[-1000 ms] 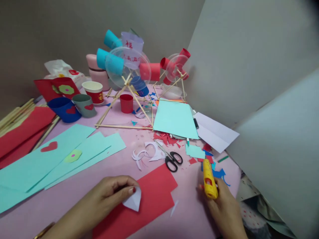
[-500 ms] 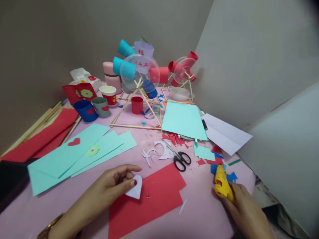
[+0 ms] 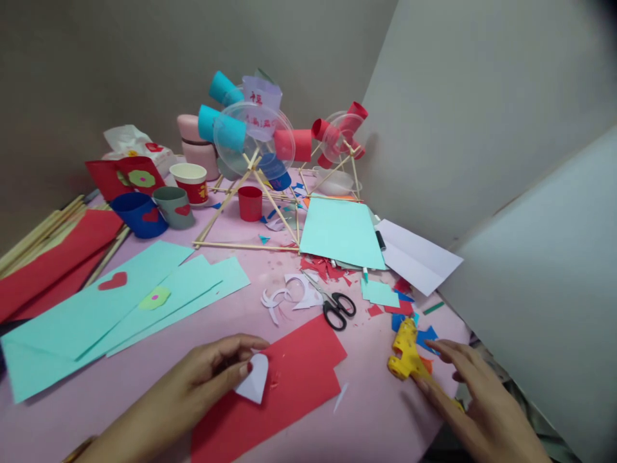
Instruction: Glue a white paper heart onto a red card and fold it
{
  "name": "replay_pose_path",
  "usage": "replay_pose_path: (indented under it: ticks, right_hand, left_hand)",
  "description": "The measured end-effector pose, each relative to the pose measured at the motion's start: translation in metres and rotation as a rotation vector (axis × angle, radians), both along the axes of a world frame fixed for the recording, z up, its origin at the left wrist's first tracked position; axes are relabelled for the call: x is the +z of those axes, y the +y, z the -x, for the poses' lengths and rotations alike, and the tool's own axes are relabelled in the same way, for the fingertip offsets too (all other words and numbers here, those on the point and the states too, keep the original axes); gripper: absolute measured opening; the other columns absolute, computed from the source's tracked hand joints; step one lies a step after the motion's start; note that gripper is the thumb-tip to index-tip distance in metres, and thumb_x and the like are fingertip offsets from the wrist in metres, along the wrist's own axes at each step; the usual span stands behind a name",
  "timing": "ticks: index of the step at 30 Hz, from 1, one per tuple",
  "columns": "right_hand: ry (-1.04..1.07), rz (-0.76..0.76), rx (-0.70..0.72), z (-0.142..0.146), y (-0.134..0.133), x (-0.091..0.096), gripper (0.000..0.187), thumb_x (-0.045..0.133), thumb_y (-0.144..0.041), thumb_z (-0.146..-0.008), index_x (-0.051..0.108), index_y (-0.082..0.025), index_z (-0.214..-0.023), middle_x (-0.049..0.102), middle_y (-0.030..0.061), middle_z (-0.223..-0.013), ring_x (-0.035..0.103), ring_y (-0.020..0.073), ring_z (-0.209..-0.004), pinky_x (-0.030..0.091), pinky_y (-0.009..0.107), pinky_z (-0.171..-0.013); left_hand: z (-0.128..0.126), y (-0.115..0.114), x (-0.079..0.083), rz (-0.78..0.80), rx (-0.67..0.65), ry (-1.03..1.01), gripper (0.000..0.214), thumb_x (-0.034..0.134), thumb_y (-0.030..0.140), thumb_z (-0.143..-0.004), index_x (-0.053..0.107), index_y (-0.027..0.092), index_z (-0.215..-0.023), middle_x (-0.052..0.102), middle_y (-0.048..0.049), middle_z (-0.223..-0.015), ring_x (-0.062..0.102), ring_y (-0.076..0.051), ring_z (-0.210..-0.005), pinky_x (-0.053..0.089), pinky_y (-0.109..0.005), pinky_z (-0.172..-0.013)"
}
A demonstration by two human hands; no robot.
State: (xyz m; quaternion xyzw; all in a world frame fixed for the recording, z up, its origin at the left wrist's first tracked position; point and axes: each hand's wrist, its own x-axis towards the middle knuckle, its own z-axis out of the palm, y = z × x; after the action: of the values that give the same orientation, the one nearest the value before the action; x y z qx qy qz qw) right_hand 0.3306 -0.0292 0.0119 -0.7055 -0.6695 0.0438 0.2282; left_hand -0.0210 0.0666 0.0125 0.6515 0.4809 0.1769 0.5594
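My left hand point(image 3: 216, 373) pinches a small white paper piece point(image 3: 254, 381) with a rounded top, between thumb and fingers. Below it lies a red paper sheet point(image 3: 303, 392), cut in a step along its right side. On the right, my right hand point(image 3: 475, 392) has its fingers spread apart beside a yellow glue gun point(image 3: 405, 350). The thumb is at the gun's handle, and whether it touches is hard to tell. Black-handled scissors point(image 3: 337, 308) lie between the two hands, partly open, near white paper offcuts point(image 3: 301, 292).
A stick-framed wheel with paper cups point(image 3: 253, 141) stands behind, and a smaller red-cupped one point(image 3: 343, 138) farther back. Mint paper strips point(image 3: 144, 308) and several cups, including a blue one point(image 3: 137, 215), are at left. A mint sheet point(image 3: 342, 231) and white paper point(image 3: 419, 254) lie right.
My right hand has spread its fingers off the glue gun, which it gripped before. My left hand still holds the white paper piece. The view has turned slightly, shifting the table's contents left.
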Motion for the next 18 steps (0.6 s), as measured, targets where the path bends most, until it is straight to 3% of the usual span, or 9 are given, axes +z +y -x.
replay_pose_path:
  ticks: [4, 8, 12, 18]
  right_hand:
    - [0.463, 0.2, 0.229, 0.07, 0.023, 0.015, 0.021, 0.05, -0.032, -0.084, 0.061, -0.021, -0.097, 0.065, 0.0066, -0.089, 0.061, 0.02, -0.079, 0.05, 0.028, -0.068]
    - [0.825, 0.402, 0.389, 0.131, 0.051, 0.005, 0.022, 0.055, -0.032, -0.081, 0.061, -0.016, -0.095, 0.062, 0.0017, -0.073, 0.057, 0.0148, -0.066, 0.046, 0.023, -0.059]
    - [0.938, 0.513, 0.366, 0.148, 0.065, -0.006, 0.014, 0.059, -0.028, -0.077, 0.058, -0.014, -0.074, 0.052, -0.0039, -0.061, 0.047, 0.0102, -0.056, 0.038, 0.019, -0.052]
    - [0.962, 0.529, 0.368, 0.145, 0.068, -0.011, 0.012, 0.06, -0.025, -0.077, 0.056, -0.014, -0.073, 0.048, -0.0055, -0.058, 0.042, 0.0092, -0.054, 0.034, 0.019, -0.05]
  left_hand:
    - [-0.011, -0.005, 0.008, -0.07, -0.065, 0.011, 0.028, 0.047, 0.034, -0.084, 0.062, 0.026, -0.107, 0.068, -0.0008, -0.102, 0.06, -0.02, -0.092, 0.047, -0.028, -0.08]
    - [-0.022, -0.01, 0.014, -0.145, -0.132, 0.019, 0.027, 0.047, 0.029, -0.084, 0.061, 0.025, -0.107, 0.069, 0.0003, -0.091, 0.06, -0.017, -0.082, 0.046, -0.026, -0.074]
    - [-0.026, -0.012, 0.012, -0.136, -0.12, -0.009, 0.025, 0.047, 0.024, -0.084, 0.06, 0.025, -0.105, 0.064, 0.0038, -0.077, 0.056, -0.013, -0.069, 0.042, -0.022, -0.063]
    - [-0.026, -0.009, 0.002, -0.02, -0.065, -0.135, 0.023, 0.049, 0.025, -0.083, 0.058, 0.023, -0.105, 0.061, 0.0037, -0.078, 0.054, -0.012, -0.07, 0.042, -0.021, -0.063]
